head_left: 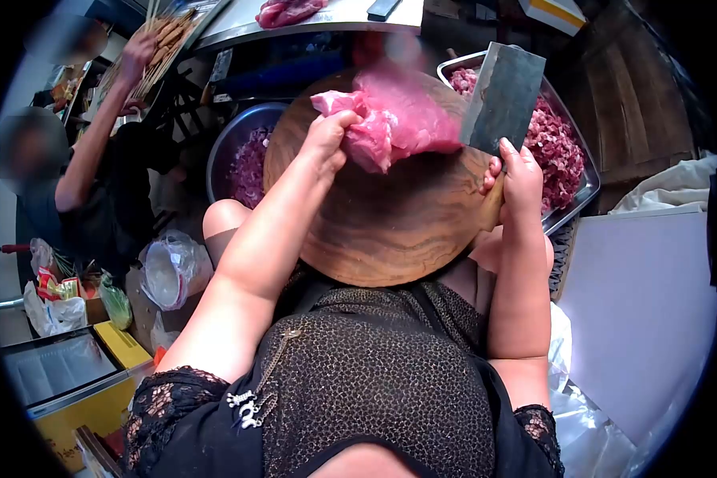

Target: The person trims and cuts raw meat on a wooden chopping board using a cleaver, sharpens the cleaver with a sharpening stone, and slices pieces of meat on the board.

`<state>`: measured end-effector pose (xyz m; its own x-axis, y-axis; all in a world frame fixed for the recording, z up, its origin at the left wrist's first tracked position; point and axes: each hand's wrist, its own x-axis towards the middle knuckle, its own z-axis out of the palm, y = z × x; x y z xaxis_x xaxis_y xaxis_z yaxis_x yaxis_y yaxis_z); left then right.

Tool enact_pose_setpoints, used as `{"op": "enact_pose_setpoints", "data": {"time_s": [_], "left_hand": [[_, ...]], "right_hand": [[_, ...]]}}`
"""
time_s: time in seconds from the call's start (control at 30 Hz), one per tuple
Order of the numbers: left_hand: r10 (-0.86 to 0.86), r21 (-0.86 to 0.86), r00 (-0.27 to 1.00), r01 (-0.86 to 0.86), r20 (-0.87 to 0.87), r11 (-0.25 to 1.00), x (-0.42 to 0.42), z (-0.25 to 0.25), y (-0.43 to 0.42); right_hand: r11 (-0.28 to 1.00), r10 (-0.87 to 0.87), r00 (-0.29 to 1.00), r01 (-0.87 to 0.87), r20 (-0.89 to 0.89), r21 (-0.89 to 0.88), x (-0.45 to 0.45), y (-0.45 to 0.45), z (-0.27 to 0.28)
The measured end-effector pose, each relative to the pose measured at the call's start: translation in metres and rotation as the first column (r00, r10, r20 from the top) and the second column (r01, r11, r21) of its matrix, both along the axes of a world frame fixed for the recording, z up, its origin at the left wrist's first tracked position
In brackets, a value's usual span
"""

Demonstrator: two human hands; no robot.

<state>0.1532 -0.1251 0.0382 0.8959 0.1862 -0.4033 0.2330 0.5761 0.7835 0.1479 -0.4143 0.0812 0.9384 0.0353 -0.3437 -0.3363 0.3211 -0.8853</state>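
Note:
My left hand (331, 142) is closed on the near left end of a large piece of raw pink meat (410, 115). The meat is over the far part of a round wooden chopping board (382, 231), its far edge blurred. In my right hand (519, 177) is a cleaver (503, 99), gripped by its wooden handle with the broad grey blade upright, just right of the meat. Whether blade and meat touch, I cannot tell. Behind the cleaver, a metal tray (589, 179) holds chopped meat (556, 143). A metal bowl (215, 159) with more chopped meat (251, 167) stands left of the board.
At the far side is a white table (342, 14) with another meat piece (288, 11). On the left, a person (88, 175) reaches toward skewers (167, 36). A plastic-lined bucket (167, 275) stands near my left arm, and a white panel (641, 295) lies at right.

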Motion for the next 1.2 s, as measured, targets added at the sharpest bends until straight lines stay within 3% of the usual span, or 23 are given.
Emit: {"op": "enact_pose_setpoints", "data": {"time_s": [0.07,0.17,0.23,0.27,0.3,0.33,0.37,0.4,0.5,0.57,0.6,0.63,0.7,0.77,0.83,0.87,0.9,1.0,1.13,1.2], "left_hand": [[-0.028,0.04,0.999,0.027,0.024,0.999,-0.035,0.002,0.016],[-0.086,0.246,0.995,0.094,-0.046,0.965,-0.102,-0.008,0.032],[-0.262,0.315,0.871,0.408,-0.415,0.857,-0.138,-0.014,0.054],[-0.384,0.28,0.798,0.544,-0.465,0.791,-0.145,-0.02,0.072],[-0.365,0.32,0.729,0.615,-0.579,0.721,-0.147,-0.011,0.075],[-0.347,0.46,0.752,0.631,-0.561,0.625,-0.15,-0.008,0.082],[-0.331,0.59,0.776,0.625,-0.537,0.511,-0.149,-0.006,0.094],[-0.293,0.765,0.886,0.46,-0.36,0.45,-0.146,-0.012,0.104],[-0.231,0.947,0.959,0.219,-0.164,0.235,-0.105,-0.002,0.111],[-0.252,0.954,0.963,0.163,-0.098,0.252,-0.071,-0.017,0.109],[-0.245,0.902,0.953,0.256,-0.176,0.347,-0.06,-0.014,0.101],[-0.209,0.907,0.956,0.267,-0.206,0.325,-0.048,-0.023,0.096],[-0.335,0.807,0.882,0.449,-0.332,0.383,-0.038,-0.028,0.086],[-0.327,0.811,0.878,0.457,-0.348,0.364,-0.035,-0.025,0.08],[-0.46,0.396,0.774,0.623,-0.435,0.674,-0.045,-0.014,0.081],[-0.514,0.321,0.695,0.702,-0.502,0.635,-0.045,-0.016,0.09],[-0.511,0.319,0.697,0.699,-0.503,0.64,-0.049,-0.016,0.088],[-0.496,0.361,0.824,0.566,-0.274,0.742,-0.071,-0.016,0.082],[-0.421,0.302,0.872,0.484,-0.25,0.822,-0.087,-0.023,0.094],[-0.227,0.508,0.91,0.386,-0.348,0.77,-0.095,-0.023,0.09]], "right_hand": [[1.0,0.009,1.0,-0.009,-0.004,-0.024,-0.005,-0.001,0.001],[0.997,0.049,0.999,-0.049,0.001,-0.067,-0.011,-0.003,-0.002],[0.984,0.094,0.996,-0.092,0.006,-0.153,-0.014,-0.001,-0.003],[0.979,0.111,0.994,-0.107,0.013,-0.172,-0.016,0.0,-0.005],[0.978,0.122,0.992,-0.117,0.016,-0.173,-0.017,0.002,-0.007],[0.97,0.14,0.99,-0.136,0.004,-0.202,-0.021,0.003,-0.01],[0.961,0.158,0.987,-0.155,-0.005,-0.23,-0.023,0.005,-0.012],[0.958,0.176,0.984,-0.17,0.005,-0.229,-0.025,0.006,-0.014],[0.922,0.216,0.976,-0.204,-0.002,-0.328,-0.03,0.013,-0.015],[0.915,0.241,0.97,-0.215,0.036,-0.341,-0.03,0.012,-0.024],[0.915,0.234,0.972,-0.212,0.025,-0.342,-0.03,0.012,-0.025],[0.915,0.228,0.974,-0.209,0.015,-0.344,-0.031,0.012,-0.025],[0.914,0.22,0.975,-0.201,0.014,-0.352,-0.034,0.013,-0.021],[0.912,0.214,0.977,-0.197,0.008,-0.359,-0.033,0.012,-0.021],[0.904,0.249,0.967,-0.213,0.051,-0.371,-0.033,0.011,-0.026],[0.907,0.237,0.971,-0.209,0.033,-0.365,-0.031,0.013,-0.025],[0.905,0.243,0.97,-0.215,0.031,-0.366,-0.028,0.014,-0.025],[0.861,0.305,0.947,-0.227,0.105,-0.456,-0.021,0.018,-0.024],[0.777,0.421,0.887,-0.245,0.189,-0.58,-0.03,0.033,-0.013],[0.719,0.492,0.862,-0.321,0.125,-0.616,-0.044,0.046,0.001]]}}
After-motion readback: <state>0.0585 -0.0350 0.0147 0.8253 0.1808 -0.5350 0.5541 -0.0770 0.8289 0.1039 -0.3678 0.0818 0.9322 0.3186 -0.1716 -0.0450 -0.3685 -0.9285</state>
